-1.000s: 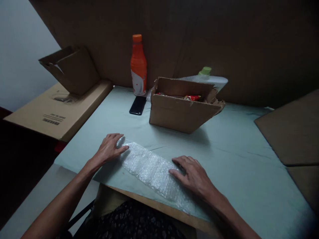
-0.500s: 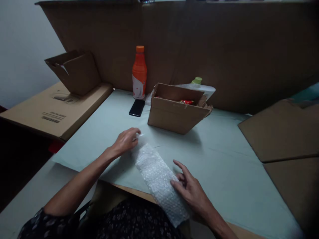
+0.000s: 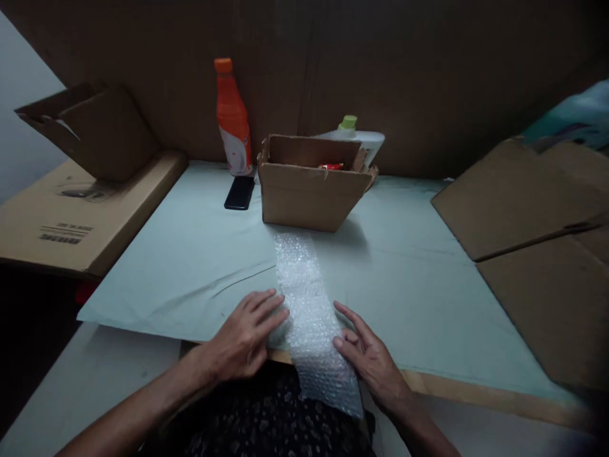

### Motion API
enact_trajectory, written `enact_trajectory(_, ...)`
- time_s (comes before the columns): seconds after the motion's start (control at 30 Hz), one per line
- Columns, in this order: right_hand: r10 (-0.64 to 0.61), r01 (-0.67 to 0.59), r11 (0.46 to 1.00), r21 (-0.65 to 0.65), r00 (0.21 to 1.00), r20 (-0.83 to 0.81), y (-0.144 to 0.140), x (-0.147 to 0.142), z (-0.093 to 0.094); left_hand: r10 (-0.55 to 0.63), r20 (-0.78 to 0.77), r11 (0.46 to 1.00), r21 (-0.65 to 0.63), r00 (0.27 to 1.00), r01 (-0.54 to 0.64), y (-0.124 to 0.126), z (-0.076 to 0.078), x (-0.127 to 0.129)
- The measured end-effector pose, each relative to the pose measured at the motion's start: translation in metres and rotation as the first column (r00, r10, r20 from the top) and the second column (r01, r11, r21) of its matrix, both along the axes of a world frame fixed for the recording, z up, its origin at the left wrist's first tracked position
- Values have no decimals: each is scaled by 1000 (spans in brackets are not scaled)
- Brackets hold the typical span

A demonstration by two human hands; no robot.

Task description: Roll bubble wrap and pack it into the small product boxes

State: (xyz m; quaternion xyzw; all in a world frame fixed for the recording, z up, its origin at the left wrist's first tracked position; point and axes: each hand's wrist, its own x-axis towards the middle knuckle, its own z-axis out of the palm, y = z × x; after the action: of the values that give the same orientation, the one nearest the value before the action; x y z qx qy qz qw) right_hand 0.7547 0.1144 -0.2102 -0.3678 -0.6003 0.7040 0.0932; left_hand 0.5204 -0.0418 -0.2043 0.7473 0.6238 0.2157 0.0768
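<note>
Bubble wrap [image 3: 307, 298] overhangs the near edge of my worktop [image 3: 409, 279], my left hand [image 3: 247, 333] loosely spread, my right hand [image 3: 371, 365] possibly pinching; likely light, soft, poppable, best held by its long sides.

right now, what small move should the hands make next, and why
Perhaps ease the bubble wrap fully onto the table: its near end overhangs the edge, with the left hand and right hand at its two sides.

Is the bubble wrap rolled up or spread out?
Spread out. The bubble wrap makes a long strip between the left hand and right hand, its near end past the table edge. Whether it's doubled, I can't tell.
</note>
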Motion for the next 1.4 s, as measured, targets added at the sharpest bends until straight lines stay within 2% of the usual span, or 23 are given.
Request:
enact_trajectory(0.1, -26, 27, 995, -93, 1000, 10, -2, 1, 2, -41, -23, 999, -26, 999, 41, -26, -12, 34)
enact_trajectory(0.17, -66, 68, 989, -129, 998, 25, -4, 1, 3, -40, -49, 999, 0, 998, 40, -23, -19, 50)
enact_trajectory(0.27, -126, 130, 977, -169, 992, 29, -8, 1, 5, 26, -43, 991, 134, 999, -20, -10, -29, 64)
enact_trajectory(0.37, -175, 171, 954, -248, 985, 8, -10, 3, 5, 109, 73, 946, 300, 991, -126, -3, -31, 73)
enact_trajectory(0.43, -206, 191, 930, -315, 979, -15, -9, 7, 4, 134, 220, 929, 312, 966, -200, 0, -26, 78)
enact_trajectory(0.47, -214, 194, 918, -345, 977, -20, -8, 10, 3, 154, 311, 934, 263, 938, -241, 3, -22, 79)
enact_trajectory(0.53, -206, 187, 911, -366, 978, -13, -5, 17, 1, 265, 486, 940, 62, 833, -335, 11, -14, 78)
enact_trajectory(0.6, -195, 185, 932, -313, 981, 0, 0, 26, 0, 442, 552, 892, -187, 707, -412, 22, -7, 73)
enact_trajectory(0.67, -193, 190, 963, -191, 981, 0, 4, 33, 2, 579, 502, 815, -351, 642, -460, 34, -2, 66)
enact_trajectory(0.7, -184, 182, 977, -108, 983, -3, 6, 36, 4, 613, 464, 789, -391, 639, -473, 39, 0, 62)
enact_trajectory(0.77, -129, 128, 983, 129, 992, 0, 8, 40, 8, 626, 405, 775, -422, 667, -471, 46, 0, 56)
enact_trajectory(0.8, -85, 80, 956, 284, 996, 6, 8, 41, 9, 619, 386, 777, -429, 684, -461, 47, 0, 54)
enact_trajectory(0.83, -29, 20, 895, 446, 999, 14, 8, 41, 10, 612, 371, 779, -438, 699, -449, 48, -1, 52)
enact_trajectory(0.87, 35, -41, 801, 597, 999, 22, 8, 40, 10, 606, 359, 778, -451, 710, -437, 48, -2, 50)
enact_trajectory(0.93, 171, -128, 562, 818, 985, 36, 8, 36, 8, 599, 336, 774, -476, 727, -417, 48, -3, 47)
enact_trajectory(1.0, 280, -167, 351, 922, 958, 67, 9, 31, 4, 590, 308, 772, -487, 747, -409, 48, -3, 44)
enact_trajectory(1.07, 343, -194, 211, 958, 932, 113, 11, 26, 1, 568, 270, 776, -490, 778, -396, 49, -4, 42)
enact_trajectory(1.17, 391, -265, 88, 960, 896, 211, 13, 17, 0, 522, 193, 786, -486, 831, -381, 53, -7, 39)
enact_trajectory(1.23, 397, -296, 25, 955, 879, 263, 14, 13, 0, 516, 134, 800, -429, 846, -420, 54, -10, 39)
enact_trajectory(1.33, 392, -293, -34, 956, 876, 282, 17, 8, -1, 555, 114, 827, -186, 824, -531, 48, -10, 41)
enact_trajectory(1.4, 407, -274, -40, 961, 874, 266, 18, 5, -1, 548, 169, 829, 19, 819, -559, 38, -6, 44)
